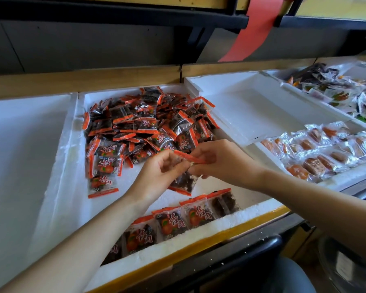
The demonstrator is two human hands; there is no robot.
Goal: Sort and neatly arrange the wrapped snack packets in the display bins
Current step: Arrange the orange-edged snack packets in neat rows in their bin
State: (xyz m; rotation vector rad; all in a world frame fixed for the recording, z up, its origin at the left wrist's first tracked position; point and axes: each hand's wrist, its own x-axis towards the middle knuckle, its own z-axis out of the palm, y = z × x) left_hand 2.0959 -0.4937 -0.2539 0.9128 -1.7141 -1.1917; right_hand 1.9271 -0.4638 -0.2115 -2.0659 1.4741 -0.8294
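Bare forearms (76, 246) stretched over neat row of red-edged snack packets (178, 220) along near wall of white foam bin (59, 166); left hand (156, 176) and right hand (222, 163) both pinching one packet (184, 181) above bin floor, loose heap (144, 123) behind

Two bare arms, each ending in a bare grip

We see of the person only the two arms. The left forearm (76, 235) is bare along all its visible length, up to the edge of the view, and the right forearm (317, 197) is bare in the same way. Both are slim and smooth, and the wide lens makes them look broader near the edges. The left grip (156, 174) and the right grip (218, 163) are bare too, with slender fingers. The nails seem short and plain, but they are too small for us to be sure.
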